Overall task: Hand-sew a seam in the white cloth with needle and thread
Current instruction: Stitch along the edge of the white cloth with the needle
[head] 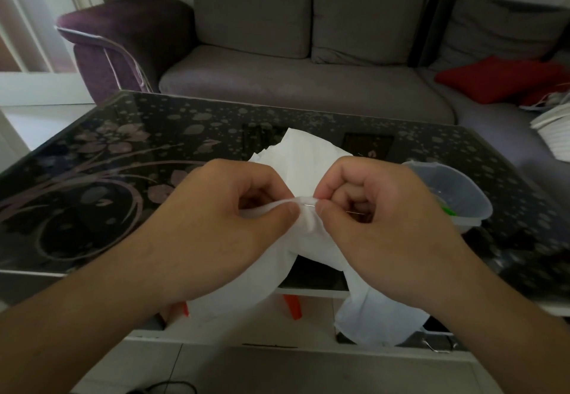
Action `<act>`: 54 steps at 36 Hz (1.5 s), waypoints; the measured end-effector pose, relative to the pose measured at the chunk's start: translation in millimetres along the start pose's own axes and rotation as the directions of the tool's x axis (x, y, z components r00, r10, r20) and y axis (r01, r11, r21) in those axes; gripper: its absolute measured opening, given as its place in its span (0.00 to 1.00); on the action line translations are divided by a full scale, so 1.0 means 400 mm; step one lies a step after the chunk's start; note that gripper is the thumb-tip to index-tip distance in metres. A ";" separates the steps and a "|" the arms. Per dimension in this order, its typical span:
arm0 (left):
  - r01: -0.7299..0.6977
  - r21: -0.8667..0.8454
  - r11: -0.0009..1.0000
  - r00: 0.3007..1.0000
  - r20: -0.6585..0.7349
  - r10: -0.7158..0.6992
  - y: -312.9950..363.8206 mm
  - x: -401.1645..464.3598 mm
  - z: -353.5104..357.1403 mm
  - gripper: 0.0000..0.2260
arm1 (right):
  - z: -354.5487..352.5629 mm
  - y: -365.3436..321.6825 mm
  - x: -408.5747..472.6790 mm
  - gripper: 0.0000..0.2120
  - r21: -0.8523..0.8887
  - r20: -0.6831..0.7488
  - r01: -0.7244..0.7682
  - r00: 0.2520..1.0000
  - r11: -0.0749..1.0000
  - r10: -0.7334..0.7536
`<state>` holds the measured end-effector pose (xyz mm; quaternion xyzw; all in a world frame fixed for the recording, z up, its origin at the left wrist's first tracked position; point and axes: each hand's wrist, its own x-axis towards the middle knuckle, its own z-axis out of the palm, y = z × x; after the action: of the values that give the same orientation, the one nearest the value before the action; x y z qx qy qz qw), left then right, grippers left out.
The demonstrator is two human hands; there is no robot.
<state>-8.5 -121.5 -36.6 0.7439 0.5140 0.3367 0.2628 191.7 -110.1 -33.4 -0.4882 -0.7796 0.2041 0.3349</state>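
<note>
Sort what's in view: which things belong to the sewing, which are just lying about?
In use: crumpled white cloth; thin metal needle; left hand; right hand.
Lying about: clear plastic tub; red cushion; grey fabric sofa; black floral glass table.

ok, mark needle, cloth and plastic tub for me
needle (309,205): head view, the bare metal between the two thumbs.
cloth (303,159): head view, the flat part lying on the table beyond the hands.
plastic tub (456,184): head view, its clear inner wall right of the right hand.

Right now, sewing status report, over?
Left hand pinches white cloth fold. Right hand pinches needle at the fold. Plastic tub beside right hand, not obstructing.
</note>
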 end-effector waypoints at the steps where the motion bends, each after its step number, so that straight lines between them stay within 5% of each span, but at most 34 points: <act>1: -0.008 0.003 1.000 1.000 -0.002 0.008 0.000 0.000 0.000 0.04 | 0.002 0.002 0.000 0.10 -0.007 -0.009 0.013 1.000 1.000 -0.013; 33: -0.038 0.002 0.999 0.999 0.030 0.038 0.004 0.001 0.003 0.04 | 0.020 0.002 -0.001 0.09 0.013 -0.031 -0.014 0.999 1.000 0.014; 54: 0.014 -0.041 0.999 1.000 -0.001 -0.014 0.004 0.004 -0.007 0.06 | -0.004 0.015 0.018 0.07 0.283 0.100 -0.204 0.978 0.937 0.183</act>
<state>-9.2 -120.2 -33.2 0.7346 0.5121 0.3458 0.2802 194.4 -101.1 -33.7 -0.5000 -0.7008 0.3661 0.3534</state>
